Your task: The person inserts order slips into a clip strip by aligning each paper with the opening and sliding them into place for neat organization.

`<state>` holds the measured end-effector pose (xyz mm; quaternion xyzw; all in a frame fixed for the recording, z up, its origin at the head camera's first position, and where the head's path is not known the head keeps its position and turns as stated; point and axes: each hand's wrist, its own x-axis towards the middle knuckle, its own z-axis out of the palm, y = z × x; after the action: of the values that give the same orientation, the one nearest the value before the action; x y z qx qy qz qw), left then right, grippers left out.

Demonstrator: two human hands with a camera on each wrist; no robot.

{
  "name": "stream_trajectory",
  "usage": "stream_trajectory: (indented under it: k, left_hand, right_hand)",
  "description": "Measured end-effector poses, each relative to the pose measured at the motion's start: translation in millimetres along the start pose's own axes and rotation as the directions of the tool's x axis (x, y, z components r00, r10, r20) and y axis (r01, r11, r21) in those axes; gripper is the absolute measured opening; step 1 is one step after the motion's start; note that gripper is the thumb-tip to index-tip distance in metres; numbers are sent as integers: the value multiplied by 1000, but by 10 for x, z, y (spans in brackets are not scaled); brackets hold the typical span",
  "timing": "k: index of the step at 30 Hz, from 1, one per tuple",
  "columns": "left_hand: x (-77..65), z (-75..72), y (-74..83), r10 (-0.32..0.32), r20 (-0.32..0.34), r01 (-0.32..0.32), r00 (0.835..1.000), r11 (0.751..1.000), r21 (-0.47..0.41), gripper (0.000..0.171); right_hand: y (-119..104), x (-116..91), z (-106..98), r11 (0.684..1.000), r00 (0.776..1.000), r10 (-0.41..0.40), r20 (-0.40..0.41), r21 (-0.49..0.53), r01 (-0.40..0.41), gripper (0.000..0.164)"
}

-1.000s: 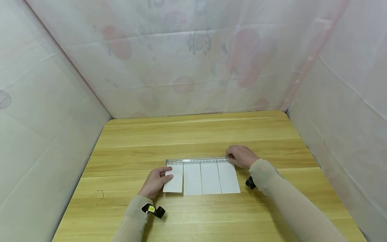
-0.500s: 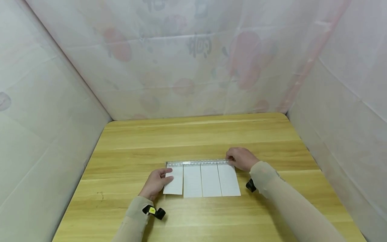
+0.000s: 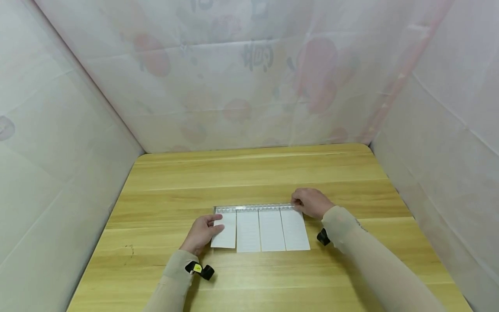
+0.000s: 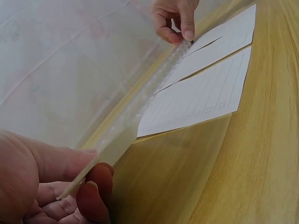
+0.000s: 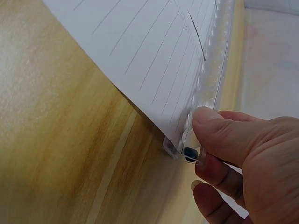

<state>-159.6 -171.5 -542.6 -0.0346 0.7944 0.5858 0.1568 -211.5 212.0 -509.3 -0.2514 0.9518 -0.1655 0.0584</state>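
Note:
A notebook of white lined paper lies on the table, its page cut into several side-by-side strips (image 3: 270, 230) below a clear plastic binding spine (image 3: 253, 208). My left hand (image 3: 199, 234) pinches the leftmost paper strip (image 3: 227, 236) between thumb and fingers, and in the left wrist view that strip is lifted, seen nearly edge-on. Beneath it shows a see-through sheet (image 4: 173, 163). At the far end, my right hand (image 3: 312, 203) pinches the spine's right end between thumb and index finger. Close to those fingertips sits a small dark plug (image 5: 190, 154) in the clear spine end.
The wood-grain table (image 3: 249, 173) extends around the notebook on all sides. Pale fabric walls (image 3: 249, 95) with faint red spots enclose its back, left and right. A black wrist camera (image 3: 202, 271) on the left cuff hangs near the tabletop.

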Motion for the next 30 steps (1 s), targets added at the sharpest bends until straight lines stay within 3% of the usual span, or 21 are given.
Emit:
stream_trajectory:
  k: [3, 7, 10, 12, 15, 17, 19, 22, 25, 28, 30]
  left_hand:
    - [2, 9, 3, 2, -20, -1, 1000, 1000, 18, 39]
    - [-4, 13, 11, 26, -54, -20, 998, 994, 111, 42]
    - [-21, -7, 28, 97, -87, -71, 992, 962, 263, 43]
    - [-51, -27, 49, 155, -94, -110, 983, 924, 367, 45]
    - [-118, -59, 98, 224, -67, -162, 972, 853, 495, 49]
    - [-168, -78, 144, 275, 6, -230, 961, 792, 566, 53]
    - [-204, -94, 175, 319, 112, -316, 941, 713, 626, 58]
    - [-227, -107, 170, 364, 290, -457, 885, 570, 683, 68]
    - [-223, -101, 107, 351, 399, -526, 847, 444, 726, 78]
    - [-218, -88, 39, 342, 440, -549, 831, 365, 752, 82]
    - [-214, -82, 11, 345, 442, -549, 828, 345, 761, 82]
  right_hand:
    - [-1, -1, 1, 1000, 1000, -2, 0, 0, 2, 9]
    - [6, -2, 0, 1000, 1000, -1, 3, 5, 1, 10]
    - [14, 1, 3, 1000, 1000, 1, 4, 2, -1, 10]
    - [17, 1, 4, 1000, 1000, -1, 3, -2, 1, 10]
    - [15, 3, 2, 1000, 1000, -4, 5, -11, 4, 9]
    - [12, 3, -4, 1000, 1000, -13, 3, -12, 13, 9]
    - [8, 7, -12, 1000, 1000, -16, 1, -9, 16, 8]
    - [2, 9, -22, 1000, 1000, -16, -5, -1, 16, 8]
    - [-1, 8, -31, 1000, 1000, -14, -4, 2, 14, 9]
    - [2, 5, -30, 1000, 1000, -18, 2, 3, 18, 8]
    - [8, 2, -25, 1000, 1000, -16, 5, 10, 16, 8]
